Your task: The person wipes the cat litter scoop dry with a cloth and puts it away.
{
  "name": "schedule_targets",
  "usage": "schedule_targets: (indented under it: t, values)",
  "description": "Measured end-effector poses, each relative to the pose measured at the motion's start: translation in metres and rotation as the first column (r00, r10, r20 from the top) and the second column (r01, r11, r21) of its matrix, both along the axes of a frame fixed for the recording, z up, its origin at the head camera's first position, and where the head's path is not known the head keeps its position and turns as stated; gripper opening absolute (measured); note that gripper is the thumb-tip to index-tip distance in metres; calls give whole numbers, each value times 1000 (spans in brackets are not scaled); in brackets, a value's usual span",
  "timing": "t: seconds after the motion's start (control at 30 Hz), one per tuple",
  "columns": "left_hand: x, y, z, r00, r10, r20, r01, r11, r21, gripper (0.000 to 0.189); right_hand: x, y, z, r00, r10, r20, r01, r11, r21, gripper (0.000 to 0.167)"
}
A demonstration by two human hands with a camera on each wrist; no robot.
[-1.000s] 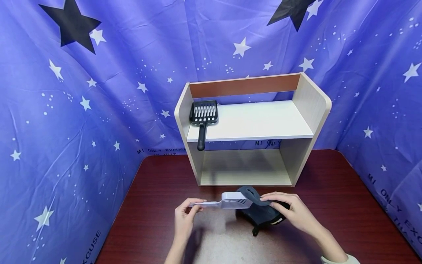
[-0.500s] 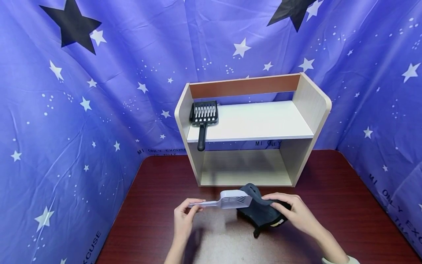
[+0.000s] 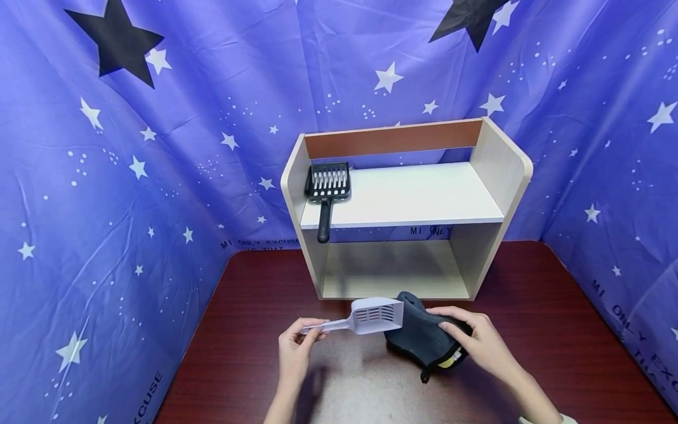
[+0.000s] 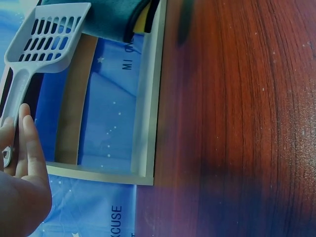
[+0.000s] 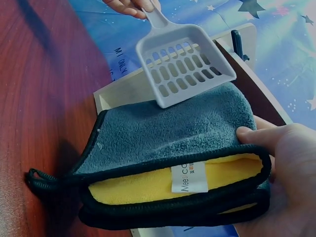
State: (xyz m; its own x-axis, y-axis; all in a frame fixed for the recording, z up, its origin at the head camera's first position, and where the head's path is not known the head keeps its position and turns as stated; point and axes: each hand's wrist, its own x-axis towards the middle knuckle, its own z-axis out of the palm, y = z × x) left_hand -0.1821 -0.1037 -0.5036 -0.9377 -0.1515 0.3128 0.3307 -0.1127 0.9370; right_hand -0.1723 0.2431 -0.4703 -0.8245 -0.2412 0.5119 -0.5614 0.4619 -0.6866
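Observation:
My left hand (image 3: 295, 353) pinches the handle of a pale grey slotted litter scoop (image 3: 377, 316), held level above the table. In the right wrist view the slotted scoop (image 5: 185, 64) has its open front edge right at the cloth. My right hand (image 3: 484, 341) grips a folded cleaning cloth (image 3: 424, 333), thumb on top and the other fingers mostly hidden behind it. The cloth (image 5: 168, 133) is dark grey-green outside and yellow inside, with black edging, a white label (image 5: 189, 177) and a hanging loop (image 5: 42, 182).
Behind the hands stands a small two-tier wooden shelf (image 3: 402, 297) on the dark red table (image 3: 254, 294). A black slotted scoop (image 3: 328, 182) lies on its upper tier at the left, handle over the front edge. Blue star-printed curtains (image 3: 212, 118) surround the table.
The scoop has tilted so its slotted inside faces me more. The cloth has come out from over the scoop's front edge, shifting slightly right, and my right thumb now lies flatter on it.

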Motion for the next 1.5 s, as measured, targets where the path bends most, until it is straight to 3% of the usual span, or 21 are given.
schedule_targets:
  t: [0.3,0.67,1.0,1.27,1.5]
  values:
    - [-2,-1,-3,989,-72,-127,79,995,53,9,-1,-1,-5,998,-63,20,63,998,-3,32]
    - [1,16,-5,995,-101,27,96,984,147,26,-1,-11,-9,997,-44,61,49,995,-85,32]
    - [7,23,-13,967,-236,94,219,963,159,29,-5,-14,-12,990,-84,110,104,975,-198,29]
    - [11,27,-14,953,-282,113,276,959,63,29,-7,-17,-8,989,-103,111,127,961,-246,32]
    - [15,33,-11,936,-330,121,335,942,-22,32,-10,-22,-7,989,-89,118,122,942,-313,34]
